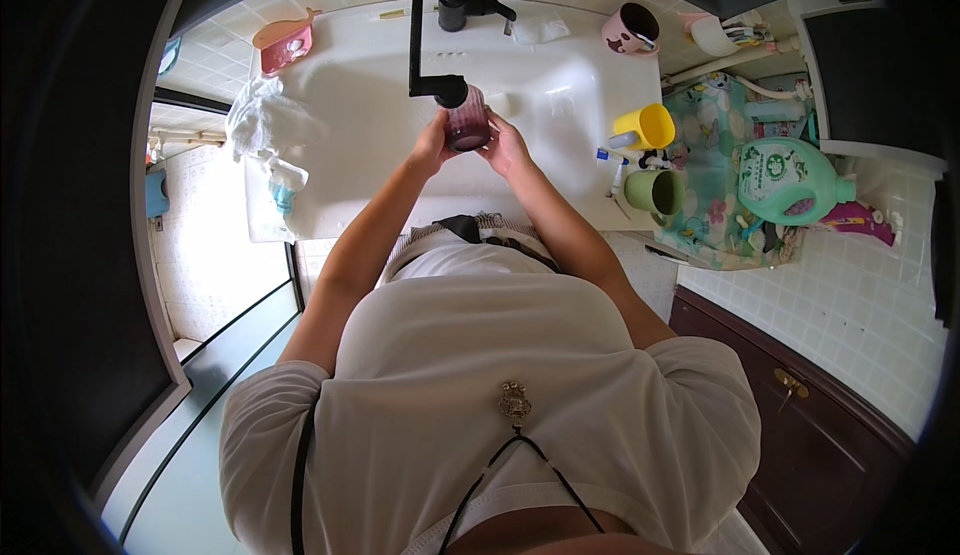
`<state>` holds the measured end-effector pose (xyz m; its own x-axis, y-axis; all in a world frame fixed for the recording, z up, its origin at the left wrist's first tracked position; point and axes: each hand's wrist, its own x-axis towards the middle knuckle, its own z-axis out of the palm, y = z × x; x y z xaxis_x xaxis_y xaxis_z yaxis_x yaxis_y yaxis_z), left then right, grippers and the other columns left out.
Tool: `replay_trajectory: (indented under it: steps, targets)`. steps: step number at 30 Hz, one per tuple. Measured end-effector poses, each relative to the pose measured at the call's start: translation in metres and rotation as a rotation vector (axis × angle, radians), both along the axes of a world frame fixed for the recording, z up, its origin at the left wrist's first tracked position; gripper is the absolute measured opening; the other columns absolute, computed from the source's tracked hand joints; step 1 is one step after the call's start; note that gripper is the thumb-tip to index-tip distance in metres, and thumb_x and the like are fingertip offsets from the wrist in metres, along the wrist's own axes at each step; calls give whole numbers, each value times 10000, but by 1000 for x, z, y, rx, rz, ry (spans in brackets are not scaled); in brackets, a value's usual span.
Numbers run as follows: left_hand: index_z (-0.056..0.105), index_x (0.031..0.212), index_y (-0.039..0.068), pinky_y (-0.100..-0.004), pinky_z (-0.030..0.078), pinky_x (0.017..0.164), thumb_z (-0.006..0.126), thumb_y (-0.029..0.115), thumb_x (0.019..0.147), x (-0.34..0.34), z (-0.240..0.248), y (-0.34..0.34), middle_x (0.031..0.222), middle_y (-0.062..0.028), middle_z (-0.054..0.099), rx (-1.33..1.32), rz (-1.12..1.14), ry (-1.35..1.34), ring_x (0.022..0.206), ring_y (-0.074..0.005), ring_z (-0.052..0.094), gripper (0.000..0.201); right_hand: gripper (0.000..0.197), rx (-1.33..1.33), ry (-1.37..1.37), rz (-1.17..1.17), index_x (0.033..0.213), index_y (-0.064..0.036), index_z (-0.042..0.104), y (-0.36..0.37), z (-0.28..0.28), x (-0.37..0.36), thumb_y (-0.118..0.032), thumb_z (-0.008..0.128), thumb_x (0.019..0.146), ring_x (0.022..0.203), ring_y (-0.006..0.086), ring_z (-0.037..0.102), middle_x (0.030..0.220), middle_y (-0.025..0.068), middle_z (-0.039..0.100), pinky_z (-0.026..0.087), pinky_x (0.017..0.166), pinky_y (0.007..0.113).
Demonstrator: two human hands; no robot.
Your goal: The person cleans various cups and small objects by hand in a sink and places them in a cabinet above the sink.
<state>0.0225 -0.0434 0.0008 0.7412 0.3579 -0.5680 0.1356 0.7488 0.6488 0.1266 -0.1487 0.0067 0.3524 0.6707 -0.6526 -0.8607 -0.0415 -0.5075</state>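
Observation:
A purple-tinted, ribbed glass cup is held under the black faucet above the white sink. My left hand grips the cup's left side, and my right hand wraps its right side. The faucet's spout end hides part of the cup's rim. Whether water is running into it cannot be made out.
A white cloth and a pink soap dish lie at the sink's left. Along the right edge stand a pink mug, a yellow cup and a green cup. Farther right is a green detergent bottle.

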Motion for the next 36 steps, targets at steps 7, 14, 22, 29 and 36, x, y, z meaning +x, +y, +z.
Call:
replay_trajectory:
  steps: [7, 14, 22, 29, 36]
  targets:
    - [463, 1175, 52, -370, 515, 798, 286, 436, 928, -3, -20, 15, 1035, -104, 595, 50, 11, -97, 912, -218, 613, 490, 375, -39, 12, -88, 1120, -166, 473, 3, 7, -2, -170, 643, 786, 928, 192, 540, 1014, 22, 548, 437, 784, 357]
    - [533, 1109, 21, -268, 465, 725, 396, 455, 903, -10, 2, 14, 977, -63, 601, 325, 156, 178, 829, -141, 592, 500, 467, 22, -120, -96, 1146, -145, 443, 3, -3, 1, -69, 669, 745, 915, 199, 548, 989, 48, 556, 461, 787, 369]
    - [567, 1072, 18, -272, 413, 808, 432, 479, 880, -16, 6, 18, 966, -60, 607, 119, 298, 143, 850, -123, 570, 517, 187, 74, -47, 52, 965, -123, 547, 3, 12, -2, -85, 589, 787, 810, 119, 553, 807, -18, 567, 450, 745, 298]
    - [603, 956, 15, -270, 410, 797, 445, 495, 866, -22, 6, 13, 879, -55, 614, 280, 177, 244, 795, -128, 559, 513, 87, 238, -5, 155, 775, -132, 524, -2, 7, -4, -195, 539, 833, 652, 91, 471, 620, -64, 424, 401, 678, 248]
    - [581, 1004, 49, -276, 413, 785, 439, 487, 863, -22, 9, 0, 915, -35, 601, 315, 160, 168, 799, -127, 552, 481, 203, 278, -34, 45, 722, -151, 472, -13, 15, -11, -287, 542, 855, 578, 79, 365, 581, -70, 353, 321, 584, 238]
